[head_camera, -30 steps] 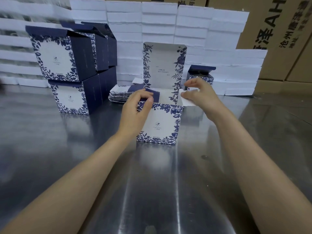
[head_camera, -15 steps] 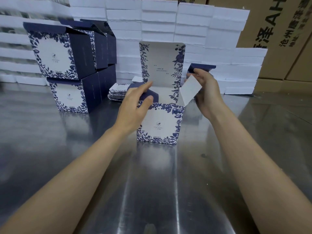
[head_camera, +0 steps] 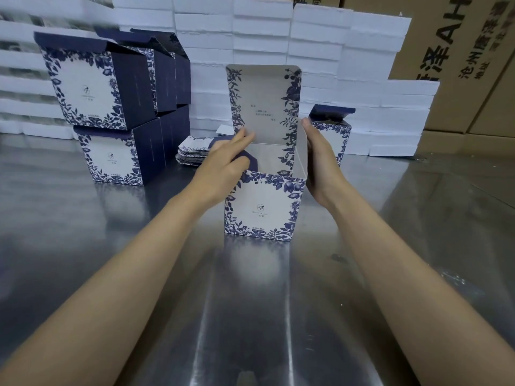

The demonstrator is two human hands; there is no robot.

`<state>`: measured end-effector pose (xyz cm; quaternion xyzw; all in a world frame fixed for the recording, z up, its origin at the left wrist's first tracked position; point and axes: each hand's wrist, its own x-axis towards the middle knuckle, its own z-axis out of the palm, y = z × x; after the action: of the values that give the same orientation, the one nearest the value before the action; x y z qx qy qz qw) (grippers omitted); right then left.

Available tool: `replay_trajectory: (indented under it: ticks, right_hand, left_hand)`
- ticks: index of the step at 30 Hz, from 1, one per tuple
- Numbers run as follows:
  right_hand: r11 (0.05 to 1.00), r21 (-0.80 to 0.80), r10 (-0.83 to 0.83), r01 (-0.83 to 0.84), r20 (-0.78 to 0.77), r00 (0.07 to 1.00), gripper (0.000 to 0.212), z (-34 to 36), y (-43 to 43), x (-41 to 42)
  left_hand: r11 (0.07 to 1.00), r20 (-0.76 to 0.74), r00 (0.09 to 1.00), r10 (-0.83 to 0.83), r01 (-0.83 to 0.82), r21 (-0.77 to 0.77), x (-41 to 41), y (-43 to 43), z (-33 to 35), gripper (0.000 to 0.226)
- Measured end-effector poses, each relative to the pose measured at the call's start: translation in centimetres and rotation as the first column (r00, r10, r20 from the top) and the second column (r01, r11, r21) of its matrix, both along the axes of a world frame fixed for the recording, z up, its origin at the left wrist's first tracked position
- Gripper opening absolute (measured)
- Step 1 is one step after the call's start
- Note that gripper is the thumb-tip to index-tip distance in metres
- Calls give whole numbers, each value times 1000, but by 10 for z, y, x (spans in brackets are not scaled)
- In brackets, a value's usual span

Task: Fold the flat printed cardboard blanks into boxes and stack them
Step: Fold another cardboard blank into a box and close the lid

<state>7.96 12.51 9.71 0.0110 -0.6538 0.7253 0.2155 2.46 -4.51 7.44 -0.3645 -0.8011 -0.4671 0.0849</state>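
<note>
Left hand (head_camera: 223,162) lays straight fingers on the box (head_camera: 262,210)'s navy flap (head_camera: 252,161); right hand (head_camera: 320,162), fingers flat, presses the right wall (head_camera: 302,162). The lid (head_camera: 264,107) stands upright between the fingertips.

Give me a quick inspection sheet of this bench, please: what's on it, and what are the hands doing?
Surface: shiny metal table, reflective.
Job's things: open box mid-table with its lid upright; stacked boxes at left, two levels; flat blanks piled behind; smaller box beyond the right hand.
Clutter: small dark speck on the table.
Hands: left hand, fingers straight on the open box's dark left flap; right hand flat against its right side.
Cables: nothing seen.
Surroundings: white foam slabs stacked behind; brown cartons at right.
</note>
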Motion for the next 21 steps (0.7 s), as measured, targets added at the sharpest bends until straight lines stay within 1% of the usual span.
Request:
replay_trajectory:
  ticks: [2, 4, 6, 7, 8, 9, 11, 13, 15, 18, 20, 21]
  right_hand:
    - [1000, -27, 1, -2, -21, 1000, 46, 0, 0, -1]
    - [999, -43, -11, 9, -52, 999, 42, -3, -1, -3]
    - [999, -22, -38, 37, -60, 998, 39, -9, -1, -5]
    - [999, 8, -44, 44, -50, 998, 45, -12, 0, -6]
    - [998, 38, -42, 43, -33, 999, 54, -14, 1, -7]
    - [998, 47, -41, 42, -13, 999, 63, -15, 3, -8]
    - [999, 3, -50, 50, 10, 999, 70, -14, 6, -10]
    - [996, -71, -56, 56, 7, 998, 61, -13, 8, -9]
    - [992, -95, -80, 79, -8, 997, 44, -12, 9, -8]
    - [993, -60, -107, 107, 0, 994, 24, -13, 11, -9]
    - [993, -8, -116, 116, 9, 993, 23, -15, 16, -10]
    - [992, 16, -128, 127, 14, 992, 26, -15, 17, -10]
  left_hand:
    - [1000, 61, 998, -19, 20, -15, -4, 0, 3, 65]
    - [999, 200, 978, -51, 48, 22, -6, 1, 8, 65]
    - [999, 332, 943, -12, 1, 33, -8, 1, 12, 70]
    - [999, 354, 935, 19, -31, 30, -10, 1, 13, 71]
    - [998, 359, 933, 30, -47, 40, -12, 3, 13, 70]
    - [996, 352, 936, 15, -44, 74, -14, 6, 11, 62]
    - [978, 282, 958, -54, -7, 211, -10, 11, 3, 45]
    - [933, 246, 964, -105, 10, 359, -4, 16, -7, 52]
    - [885, 234, 965, -116, -7, 466, 2, 20, -16, 53]
    - [840, 216, 972, -92, -40, 541, 4, 25, -28, 58]
    - [811, 198, 980, -17, -102, 576, 3, 29, -31, 56]
    - [802, 169, 985, 25, -121, 584, 4, 29, -31, 57]
